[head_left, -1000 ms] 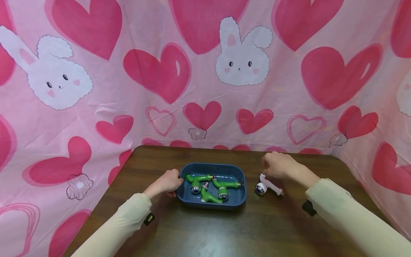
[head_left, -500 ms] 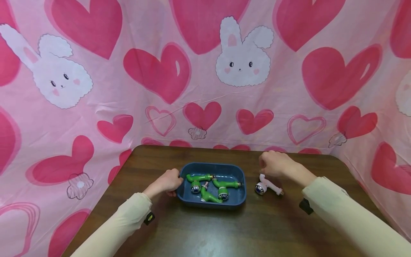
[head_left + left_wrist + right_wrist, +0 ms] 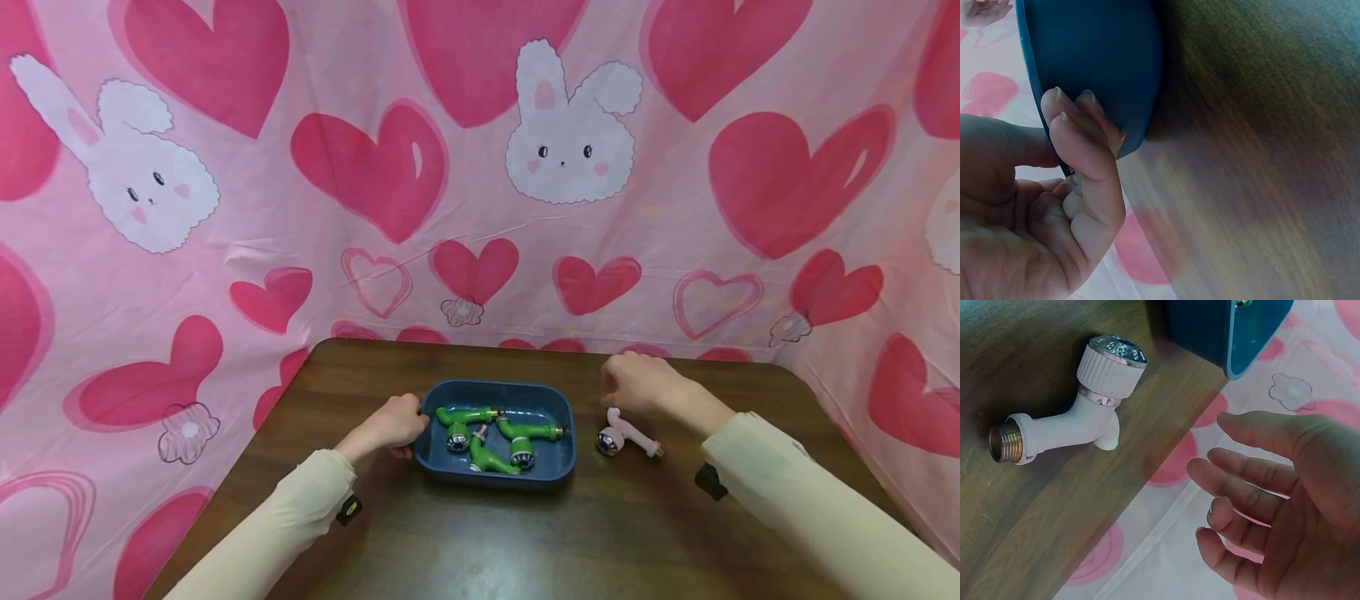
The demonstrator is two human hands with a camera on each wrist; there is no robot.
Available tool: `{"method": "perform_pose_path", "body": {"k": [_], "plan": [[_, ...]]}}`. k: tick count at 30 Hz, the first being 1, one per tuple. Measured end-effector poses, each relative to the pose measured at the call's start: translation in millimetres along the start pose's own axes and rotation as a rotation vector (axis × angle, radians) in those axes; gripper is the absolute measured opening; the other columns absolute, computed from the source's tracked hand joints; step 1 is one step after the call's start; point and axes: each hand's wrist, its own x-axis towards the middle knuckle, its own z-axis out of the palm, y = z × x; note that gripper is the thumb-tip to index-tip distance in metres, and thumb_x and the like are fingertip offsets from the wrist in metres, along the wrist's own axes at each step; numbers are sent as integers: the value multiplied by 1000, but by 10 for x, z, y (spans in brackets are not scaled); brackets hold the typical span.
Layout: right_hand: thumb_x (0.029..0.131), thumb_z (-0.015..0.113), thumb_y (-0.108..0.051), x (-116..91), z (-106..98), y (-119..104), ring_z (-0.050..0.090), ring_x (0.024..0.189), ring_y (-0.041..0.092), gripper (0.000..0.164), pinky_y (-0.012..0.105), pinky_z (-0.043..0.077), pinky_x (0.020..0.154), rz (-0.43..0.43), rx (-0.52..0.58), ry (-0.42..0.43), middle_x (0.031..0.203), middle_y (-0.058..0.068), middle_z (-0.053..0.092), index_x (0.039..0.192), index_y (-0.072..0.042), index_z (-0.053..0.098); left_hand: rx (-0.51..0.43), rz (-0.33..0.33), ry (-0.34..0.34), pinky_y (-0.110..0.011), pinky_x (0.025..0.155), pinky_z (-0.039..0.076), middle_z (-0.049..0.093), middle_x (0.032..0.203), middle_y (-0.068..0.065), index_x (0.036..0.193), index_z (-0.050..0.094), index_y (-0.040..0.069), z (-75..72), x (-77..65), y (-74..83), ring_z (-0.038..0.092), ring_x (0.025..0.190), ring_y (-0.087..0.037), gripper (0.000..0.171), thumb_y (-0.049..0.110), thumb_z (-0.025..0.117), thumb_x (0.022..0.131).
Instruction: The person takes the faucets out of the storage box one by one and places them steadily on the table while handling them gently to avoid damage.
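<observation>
My left hand (image 3: 390,423) pinches the left rim of a blue plastic basin (image 3: 495,479); in the left wrist view the thumb is inside the wall and the curled fingers (image 3: 1088,150) press its outside. Several green taps lie in the basin, among them one green tap (image 3: 491,460) near the front wall. To the right of the basin, a white tap (image 3: 1066,431) with a chrome-topped knob and brass thread lies on the table. Just beyond this tap hovers my right hand (image 3: 636,382), apart from it, its fingers loosely bent around nothing.
The basin and the white tap stand on a dark brown wooden table (image 3: 480,542). A pink cloth (image 3: 480,217) with hearts and rabbits hangs behind the table and along both sides.
My right hand has drifted slightly left above the far side of the white tap. The left hand, the basin and the taps stay where they were.
</observation>
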Motion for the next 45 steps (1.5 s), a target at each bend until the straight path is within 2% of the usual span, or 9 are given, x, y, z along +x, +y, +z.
{"method": "perform_pose_path", "body": {"k": [3, 9, 16, 17, 24, 27, 32, 40, 45], "plan": [[91, 83, -22, -6, 1, -21, 64, 76, 17, 22, 40, 58, 68, 5, 9, 0, 90, 0, 69, 106, -7, 75, -2, -2, -16, -35, 48, 60, 64, 64, -15, 87, 64, -3, 28, 104, -99, 67, 48, -23, 23, 8, 55, 105], [91, 83, -22, 9, 10, -57, 63, 75, 16, 22, 39, 59, 68, 3, 11, -1, 91, 0, 70, 106, -7, 75, 13, 54, -31, -36, 44, 58, 65, 67, -14, 90, 64, 0, 227, 601, -628, 67, 47, -22, 28, 18, 53, 108], [91, 83, -23, 31, 17, -100, 62, 72, 16, 22, 36, 57, 63, -5, 13, -6, 90, 0, 69, 104, -7, 74, 7, 36, -18, -37, 46, 59, 65, 69, -15, 91, 64, -1, 175, 465, -495, 68, 49, -24, 24, 15, 56, 106], [91, 83, -23, 36, 17, -104, 62, 72, 17, 23, 36, 57, 64, -7, 14, -7, 90, 0, 69, 105, -7, 74, -12, 40, -28, -36, 45, 58, 64, 69, -14, 90, 64, 0, 211, 555, -597, 67, 48, -22, 27, 19, 56, 107], [90, 83, -25, 76, 23, -145, 62, 75, 16, 20, 38, 57, 65, -28, -24, 6, 87, -2, 68, 100, -9, 75, -8, 4, -29, -37, 48, 60, 65, 68, -16, 88, 64, -2, 81, 264, -263, 68, 50, -24, 23, 10, 55, 106], [90, 83, -25, 85, 17, -162, 63, 75, 17, 20, 39, 57, 66, -32, -29, 11, 88, -1, 68, 100, -9, 75, -8, 50, -26, -34, 45, 58, 64, 67, -14, 87, 63, -2, 128, 343, -383, 66, 47, -21, 25, 13, 55, 106], [90, 83, -24, 96, 5, -184, 62, 74, 16, 22, 38, 56, 64, -41, -24, 14, 88, -1, 68, 103, -8, 76, -18, -24, -10, -37, 49, 60, 64, 69, -17, 87, 64, -2, 23, 121, -87, 69, 50, -25, 22, 8, 57, 105], [89, 84, -25, 133, 7, -193, 61, 73, 16, 19, 36, 55, 63, -58, -20, 17, 86, -2, 66, 98, -10, 75, -21, 17, -43, -37, 44, 58, 65, 70, -15, 88, 64, 3, 242, 690, -687, 69, 48, -24, 26, 20, 56, 106], [88, 85, -25, 138, 8, -228, 62, 74, 17, 20, 37, 56, 64, -67, -26, 27, 87, -1, 67, 98, -10, 76, 0, -4, -33, -39, 46, 59, 65, 69, -16, 90, 64, 0, 213, 596, -558, 69, 49, -26, 24, 15, 54, 106]]}}
